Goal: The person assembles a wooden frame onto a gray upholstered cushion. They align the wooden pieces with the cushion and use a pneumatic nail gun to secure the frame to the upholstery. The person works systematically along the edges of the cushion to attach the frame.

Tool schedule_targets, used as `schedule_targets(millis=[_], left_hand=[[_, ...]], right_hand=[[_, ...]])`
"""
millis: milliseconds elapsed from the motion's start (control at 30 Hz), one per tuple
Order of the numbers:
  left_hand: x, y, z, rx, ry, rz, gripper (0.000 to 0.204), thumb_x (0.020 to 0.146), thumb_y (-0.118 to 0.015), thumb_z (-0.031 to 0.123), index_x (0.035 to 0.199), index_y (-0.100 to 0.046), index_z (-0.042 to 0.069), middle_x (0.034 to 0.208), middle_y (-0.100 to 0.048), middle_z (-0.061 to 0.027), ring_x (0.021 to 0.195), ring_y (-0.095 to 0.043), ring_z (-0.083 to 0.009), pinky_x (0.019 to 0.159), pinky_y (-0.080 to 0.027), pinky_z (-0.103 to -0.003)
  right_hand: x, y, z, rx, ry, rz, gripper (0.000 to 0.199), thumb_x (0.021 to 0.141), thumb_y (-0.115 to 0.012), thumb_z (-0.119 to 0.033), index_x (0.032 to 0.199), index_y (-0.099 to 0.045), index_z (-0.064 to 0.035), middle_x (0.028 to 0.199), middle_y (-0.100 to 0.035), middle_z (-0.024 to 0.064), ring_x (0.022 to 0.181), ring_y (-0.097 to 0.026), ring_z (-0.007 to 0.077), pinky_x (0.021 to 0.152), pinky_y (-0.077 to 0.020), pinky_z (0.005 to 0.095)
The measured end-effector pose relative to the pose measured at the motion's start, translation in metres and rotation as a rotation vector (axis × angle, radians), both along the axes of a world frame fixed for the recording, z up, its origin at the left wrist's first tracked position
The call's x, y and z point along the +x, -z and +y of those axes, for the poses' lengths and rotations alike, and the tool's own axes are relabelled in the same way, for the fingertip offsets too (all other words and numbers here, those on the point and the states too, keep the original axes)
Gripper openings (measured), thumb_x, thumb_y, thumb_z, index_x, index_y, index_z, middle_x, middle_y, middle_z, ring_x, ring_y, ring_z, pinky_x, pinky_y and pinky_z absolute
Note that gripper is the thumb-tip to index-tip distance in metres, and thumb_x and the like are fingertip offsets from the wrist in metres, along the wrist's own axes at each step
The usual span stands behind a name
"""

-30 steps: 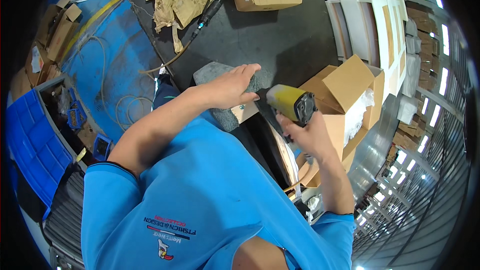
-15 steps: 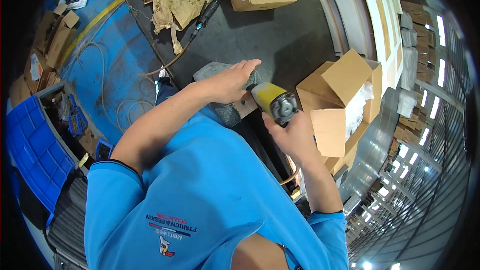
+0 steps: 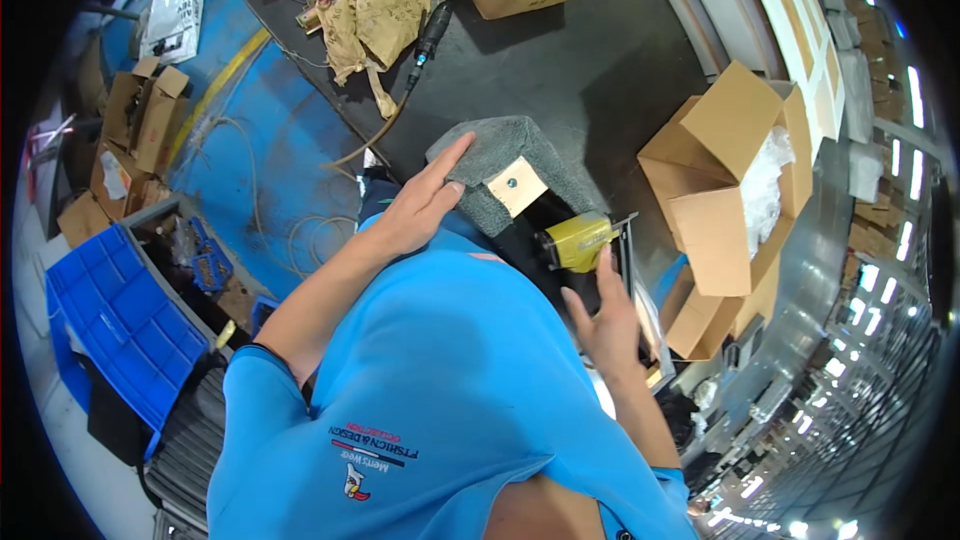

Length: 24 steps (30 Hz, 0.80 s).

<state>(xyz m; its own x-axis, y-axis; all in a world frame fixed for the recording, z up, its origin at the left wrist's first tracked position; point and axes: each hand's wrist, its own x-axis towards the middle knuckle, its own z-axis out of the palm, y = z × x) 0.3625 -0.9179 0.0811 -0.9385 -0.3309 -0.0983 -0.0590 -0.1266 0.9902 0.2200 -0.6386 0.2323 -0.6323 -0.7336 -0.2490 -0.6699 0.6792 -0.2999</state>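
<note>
you wear a bright blue short-sleeved shirt (image 3: 450,380) with a small printed emblem and lines of lettering in red and white low on its front. the sleeves end above the elbows with a dark edge, so both forearms, your left hand (image 3: 420,205) and your right hand (image 3: 605,325) are bare, with no gloves.

Fuzzy grey fabric pad (image 3: 497,155), bare wood block (image 3: 517,186), glossy yellow plastic tool (image 3: 577,241), matt cardboard box (image 3: 725,180)

A single head-worn fisheye camera looks steeply down over the person's blue shirt (image 3: 440,390), close to the left hand (image 3: 420,205) and right hand (image 3: 605,325), taking in the dark worktable (image 3: 600,70) ahead and the blue floor (image 3: 270,160) to the left.
</note>
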Motion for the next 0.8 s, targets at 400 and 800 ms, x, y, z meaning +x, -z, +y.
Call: schedule_targets(millis=[400, 800], left_hand=[[-0.001, -0.020, 0.007, -0.345, -0.049, -0.028, 0.072, 0.103, -0.049, 0.020, 0.168, -0.024, -0.001, 0.172, -0.033, -0.0197, 0.159, -0.033, -0.0318, 0.129, -0.025, -0.041], [-0.007, 0.006, -0.006, -0.146, 0.077, 0.055, 0.060, 0.116, -0.032, 0.025, 0.169, -0.019, 0.000, 0.175, -0.020, -0.0199, 0.164, -0.015, -0.0303, 0.133, -0.014, -0.041]], right_hand=[[-0.036, 0.062, -0.160, -0.474, -0.800, 0.081, 0.030, 0.084, -0.070, -0.014, 0.112, -0.073, -0.0065, 0.105, -0.070, 0.0078, 0.112, -0.068, 0.0273, 0.093, -0.0568, 0.0396], [-0.015, 0.042, -0.139, -0.263, -0.823, 0.369, 0.035, 0.088, -0.069, -0.014, 0.120, -0.073, -0.0029, 0.127, -0.069, 0.0112, 0.123, -0.065, 0.0313, 0.106, -0.0533, 0.0450]])
